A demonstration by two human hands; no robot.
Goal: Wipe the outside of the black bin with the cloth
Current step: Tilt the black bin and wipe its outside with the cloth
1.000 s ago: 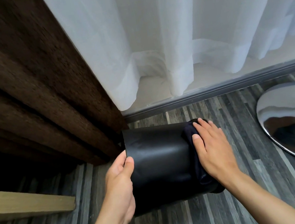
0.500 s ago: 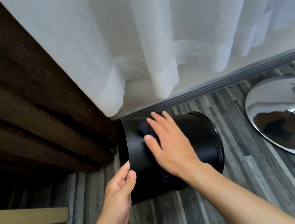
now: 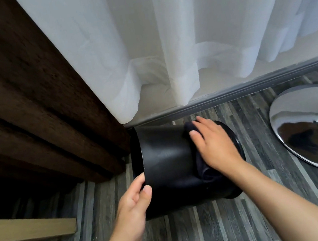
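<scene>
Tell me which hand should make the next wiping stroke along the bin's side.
Right. The right hand already presses the cloth flat on the bin; the left hand grips the bin's end, steadying it.

The bin [image 3: 167, 161] lies on the floor [image 3: 194, 236] between the curtain [image 3: 25, 105] and the chair base [image 3: 311, 128]

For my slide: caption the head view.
Right hand presses cloth on tipped black bin; left hand steadies it.
</scene>
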